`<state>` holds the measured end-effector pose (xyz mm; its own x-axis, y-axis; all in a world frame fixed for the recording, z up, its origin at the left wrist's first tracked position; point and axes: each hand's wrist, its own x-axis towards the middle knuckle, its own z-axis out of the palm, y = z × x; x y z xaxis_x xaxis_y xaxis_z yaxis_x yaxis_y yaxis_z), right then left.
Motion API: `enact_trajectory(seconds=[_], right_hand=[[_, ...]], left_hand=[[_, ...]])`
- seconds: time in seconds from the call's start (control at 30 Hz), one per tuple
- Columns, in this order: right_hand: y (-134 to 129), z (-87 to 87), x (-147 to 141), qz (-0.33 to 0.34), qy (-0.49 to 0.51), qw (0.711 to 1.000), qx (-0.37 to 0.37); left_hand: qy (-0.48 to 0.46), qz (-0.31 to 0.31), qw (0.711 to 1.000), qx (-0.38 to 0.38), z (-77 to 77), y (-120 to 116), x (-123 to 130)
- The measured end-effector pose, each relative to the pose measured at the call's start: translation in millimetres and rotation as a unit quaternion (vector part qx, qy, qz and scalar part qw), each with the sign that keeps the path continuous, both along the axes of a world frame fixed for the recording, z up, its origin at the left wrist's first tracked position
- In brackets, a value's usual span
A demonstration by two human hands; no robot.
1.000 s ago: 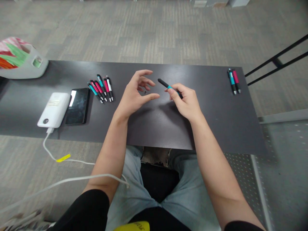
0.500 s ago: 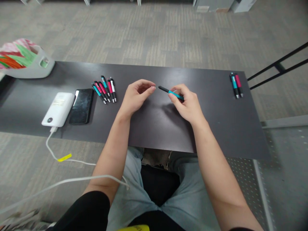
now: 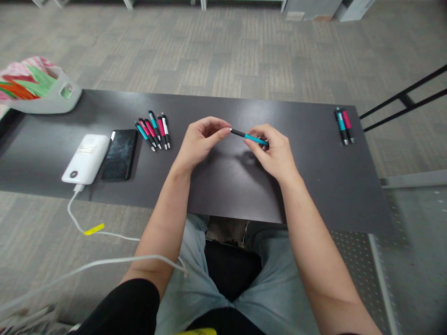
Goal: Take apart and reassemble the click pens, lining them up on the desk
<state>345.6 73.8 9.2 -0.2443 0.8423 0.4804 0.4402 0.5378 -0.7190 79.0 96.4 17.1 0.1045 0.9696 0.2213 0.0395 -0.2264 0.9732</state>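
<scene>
Over the middle of the dark table (image 3: 223,186), my right hand (image 3: 270,149) grips a teal-and-black pen (image 3: 256,139) by its teal barrel. The black end of the pen points left. My left hand (image 3: 202,142) pinches thumb and forefinger together at that end, where a small silvery pen tip (image 3: 231,130) shows between the fingertips. Whether the tip is joined to the barrel is too small to tell. Left of my left hand lie several pens (image 3: 153,130) in teal, pink and white with black grips.
Two more pens (image 3: 344,125), teal and pink, lie at the table's right end. At left are a black phone (image 3: 119,156), a white power bank (image 3: 85,159) with a white cable (image 3: 71,209), and a white basket (image 3: 66,100) with colourful contents.
The gap between my left fingertips and the black end of the pen has closed, and they now meet. My right hand keeps its hold on the barrel.
</scene>
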Motion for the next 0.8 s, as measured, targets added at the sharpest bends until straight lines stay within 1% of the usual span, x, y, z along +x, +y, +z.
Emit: enact_trajectory(seconds=[0.1, 0.2, 0.27, 0.37, 0.47, 0.6, 0.7, 0.8], right_hand=[[1.3, -0.5, 0.9, 0.008, 0.006, 1.000, 0.008], [3.2, -4.1, 2.1, 0.004, -0.013, 1.000, -0.016], [4.2, -7.0, 2.9, 0.002, -0.019, 0.999, -0.028], [4.7, -8.8, 3.1, -0.003, -0.016, 1.000, -0.023], [3.5, -6.4, 2.1, -0.002, -0.018, 1.000, -0.017], [0.4, -0.5, 0.0, 0.010, -0.026, 0.999, -0.021], [-1.0, 1.5, -0.3, 0.011, -0.035, 0.999, -0.029], [-1.1, 0.8, 1.0, 0.009, -0.041, 0.998, -0.035]], left_hand=[[0.007, -0.002, 1.000, 0.003, -2.2, 0.0, -1.3], [0.011, -0.009, 1.000, 0.011, -4.7, -0.3, -2.7], [0.010, -0.017, 1.000, 0.011, -4.4, -0.6, -2.8], [0.006, -0.025, 1.000, 0.006, -1.6, -0.7, -0.8], [0.007, -0.005, 1.000, 0.014, -0.5, -1.4, 2.3], [0.074, 0.030, 0.997, 0.022, -3.9, -5.5, 4.5], [0.121, 0.038, 0.991, 0.033, -3.9, -8.9, 4.2], [0.128, 0.033, 0.991, 0.038, -0.7, -9.6, 3.3]])
